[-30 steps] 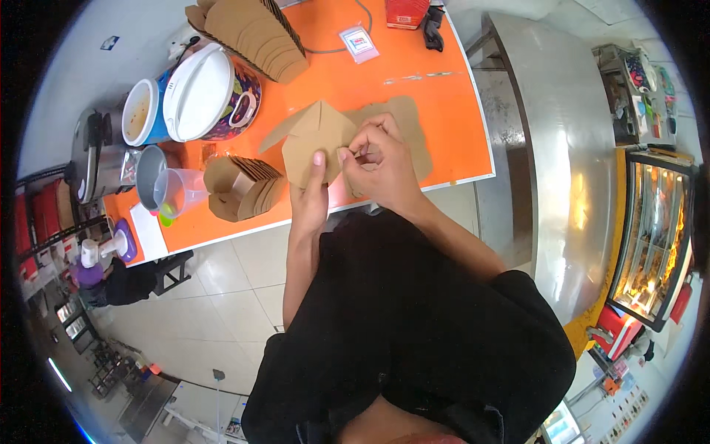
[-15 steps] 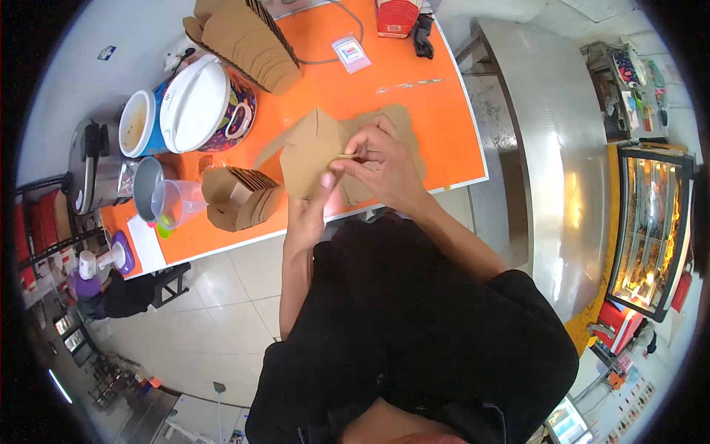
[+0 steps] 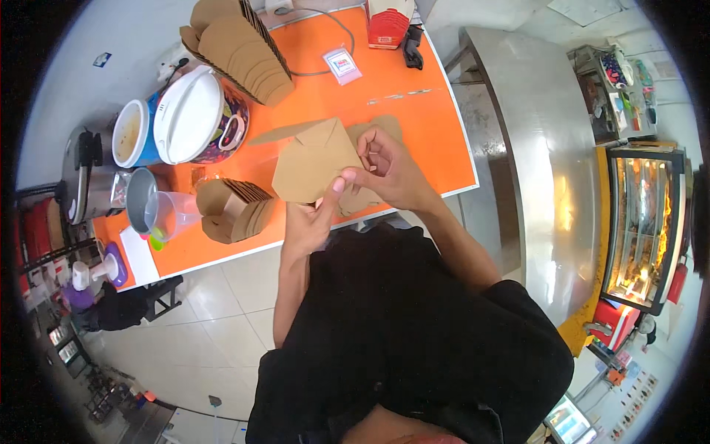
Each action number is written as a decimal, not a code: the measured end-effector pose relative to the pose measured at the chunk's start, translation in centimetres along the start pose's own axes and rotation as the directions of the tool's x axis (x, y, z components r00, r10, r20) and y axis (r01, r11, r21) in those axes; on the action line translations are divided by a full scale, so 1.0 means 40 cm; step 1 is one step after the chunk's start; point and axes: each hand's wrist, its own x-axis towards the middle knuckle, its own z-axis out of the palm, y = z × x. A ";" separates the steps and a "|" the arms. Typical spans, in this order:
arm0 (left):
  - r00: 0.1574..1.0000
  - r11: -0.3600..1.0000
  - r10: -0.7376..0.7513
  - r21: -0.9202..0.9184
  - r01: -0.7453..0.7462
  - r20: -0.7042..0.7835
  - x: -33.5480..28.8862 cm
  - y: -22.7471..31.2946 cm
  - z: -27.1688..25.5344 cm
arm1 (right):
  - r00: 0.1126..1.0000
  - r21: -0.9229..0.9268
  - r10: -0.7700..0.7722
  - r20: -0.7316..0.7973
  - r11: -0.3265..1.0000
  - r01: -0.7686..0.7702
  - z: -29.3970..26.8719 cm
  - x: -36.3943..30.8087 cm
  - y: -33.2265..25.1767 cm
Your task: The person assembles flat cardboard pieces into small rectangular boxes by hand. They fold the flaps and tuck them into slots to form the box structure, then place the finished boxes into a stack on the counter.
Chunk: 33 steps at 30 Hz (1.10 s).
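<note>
A brown cardboard food box (image 3: 309, 164), partly folded up, is held over the near edge of the orange table. My left hand (image 3: 309, 226) grips its near edge, thumb on the outside and fingers partly hidden behind the board. My right hand (image 3: 388, 170) pinches the box's right corner between thumb and curled fingers; both thumbs nearly meet there. Beneath the hands lie flat cardboard blanks (image 3: 388, 127), mostly covered. To the left sits a short nested stack of folded boxes (image 3: 251, 214).
A tall stack of cardboard boxes (image 3: 240, 48) stands at the back left of the orange table (image 3: 310, 92). Nearby are a white-lidded tub (image 3: 191, 115), a clear plastic cup (image 3: 170, 214) and a red carton (image 3: 388, 26). A steel counter (image 3: 540, 163) runs along the right.
The box has turned slightly, and its front panel now faces up more fully. My right hand has shifted a little down along its corner. The whole view has tilted slightly.
</note>
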 end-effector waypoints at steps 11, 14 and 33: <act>0.924 0.934 -0.356 0.020 0.357 0.142 0.049 0.077 -0.064 | 0.958 -0.654 -0.101 0.269 0.711 0.258 -0.023 0.023 -0.065; 0.948 0.923 -0.268 -0.236 0.303 0.171 0.058 0.067 -0.097 | 0.992 -0.446 -0.116 0.051 0.886 0.126 -0.034 0.034 -0.041; 0.986 0.759 -0.164 -0.633 0.151 0.039 0.012 0.008 -0.030 | 0.844 -0.842 -0.525 0.111 0.402 0.361 0.044 0.032 -0.049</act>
